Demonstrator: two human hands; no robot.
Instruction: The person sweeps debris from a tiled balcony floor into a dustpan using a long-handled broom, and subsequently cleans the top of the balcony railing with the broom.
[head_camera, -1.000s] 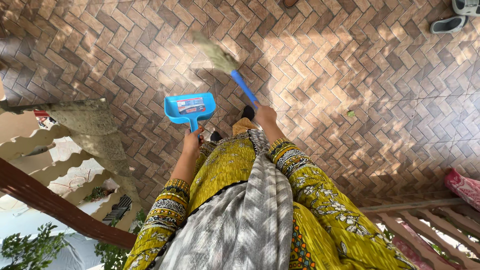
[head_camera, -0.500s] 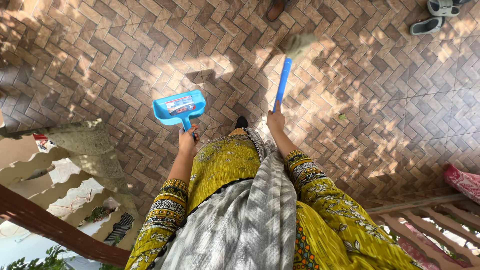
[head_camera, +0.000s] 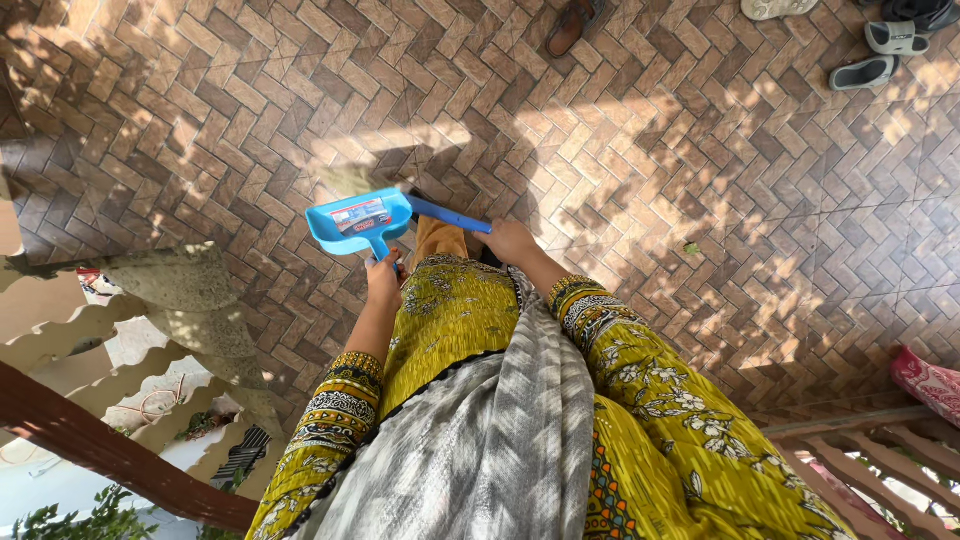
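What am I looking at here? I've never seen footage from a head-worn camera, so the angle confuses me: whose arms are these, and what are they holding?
The camera sits on a person's head and looks straight down, so you see their own body from above: yellow patterned sleeves and a grey scarf hanging down the front. The two arms reaching away from you are theirs.

The left hand grips the handle of a blue plastic dustpan. The right hand grips the blue handle of a small broom, whose bristles point left, behind the pan, and look blurred.

Below is a brick floor laid in a zigzag pattern, dappled with sun. A small green leaf lies on it to the right, and several sandals sit along the top edge.
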